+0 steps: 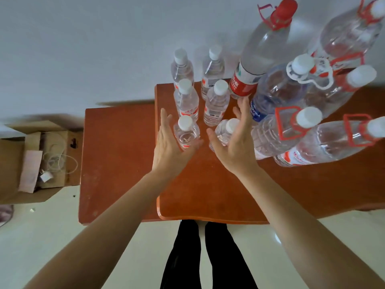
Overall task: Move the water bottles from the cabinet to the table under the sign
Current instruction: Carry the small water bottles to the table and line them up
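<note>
Several small water bottles with white caps stand in two rows on the reddish-brown table (208, 195). My left hand (169, 147) is spread around the near left small bottle (186, 132), fingers straight, palm against its left side. Beside the near right small bottle (225, 131) my right hand (233, 142) is open, its fingers straight along the bottle's right side. Neither hand curls round a bottle. Several large bottles with red handles (325, 142) crowd the right part of the table, among them a tall red-capped bottle (264, 49).
A lower reddish table (116, 159) adjoins on the left. An open cardboard box (37, 159) with a cable and charger sits on the floor at far left. A white wall is behind the tables. My legs (208, 257) stand at the table's front edge.
</note>
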Motion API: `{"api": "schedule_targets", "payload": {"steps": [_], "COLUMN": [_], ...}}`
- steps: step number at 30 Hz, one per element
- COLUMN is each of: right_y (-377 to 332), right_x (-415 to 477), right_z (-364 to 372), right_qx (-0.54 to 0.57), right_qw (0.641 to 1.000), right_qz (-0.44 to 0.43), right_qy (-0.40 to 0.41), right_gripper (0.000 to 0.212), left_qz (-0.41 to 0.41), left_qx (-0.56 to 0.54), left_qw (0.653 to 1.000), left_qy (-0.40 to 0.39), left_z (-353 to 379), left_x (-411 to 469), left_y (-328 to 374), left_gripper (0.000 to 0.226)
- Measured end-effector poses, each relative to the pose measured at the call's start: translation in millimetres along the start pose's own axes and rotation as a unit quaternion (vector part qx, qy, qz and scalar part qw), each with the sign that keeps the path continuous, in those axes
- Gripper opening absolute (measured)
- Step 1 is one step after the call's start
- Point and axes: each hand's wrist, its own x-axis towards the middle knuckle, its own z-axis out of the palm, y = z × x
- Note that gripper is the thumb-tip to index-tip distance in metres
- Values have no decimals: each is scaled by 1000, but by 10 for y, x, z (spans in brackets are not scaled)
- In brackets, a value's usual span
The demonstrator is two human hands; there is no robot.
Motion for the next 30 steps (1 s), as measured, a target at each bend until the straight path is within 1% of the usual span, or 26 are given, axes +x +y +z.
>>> {"api": "schedule_targets", "payload": {"steps": [2, 5, 8, 10, 12, 14, 17, 19, 21, 23, 25, 27, 30], "right_y": [160, 335, 357, 320, 259, 111, -280, -607, -1032, -1435, -1886, -2366, -3022], "right_x": [-62, -147, -144, -108, -94, -88, 15, 197, 469, 767, 1019, 1214, 1441], "right_z": [69, 87, 19, -60, -156, -285, -449, -579, -771, -942, -1149, -1377, -1673], "right_qx": [24, 32, 29, 16, 1, -7, 7, 24, 46, 61, 64, 63, 22], "right_qw": [1000, 999, 997, 995, 993, 994, 997, 997, 994, 990, 982, 975, 949], "right_qz": [4, 17, 9, -3, -20, -42, -32, -46, -87, -129, -175, -213, -310], "right_qy": [6, -11, -65, -99, -113, -102, -68, -53, -39, -13, 18, 28, 53], "right_gripper": [98, 102, 103, 102, 92, 82, 85, 86, 85, 83, 81, 79, 75], "left_qz": [5, 24, 23, 11, 5, 14, 58, 92, 130, 164, 197, 228, 256], "left_qx": [-10, -33, -43, -46, -50, -49, -20, 3, 22, 38, 72, 121, 205], "left_qw": [1000, 999, 999, 998, 998, 997, 993, 987, 976, 963, 944, 914, 856], "left_qy": [-9, 0, 22, 29, 41, 60, 102, 131, 172, 209, 256, 314, 400], "left_z": [114, 215, 229, 181, 73, -121, -518, -836, -1241, -1613, -2005, -2403, -2969], "left_x": [24, 17, -9, -48, -98, -135, -139, -137, -190, -231, -321, -444, -672], "left_y": [-85, -171, -178, -144, -76, 52, 310, 547, 863, 1157, 1456, 1739, 2096], "left_gripper": [112, 92, 82, 82, 83, 85, 91, 95, 94, 88, 84, 81, 71]}}
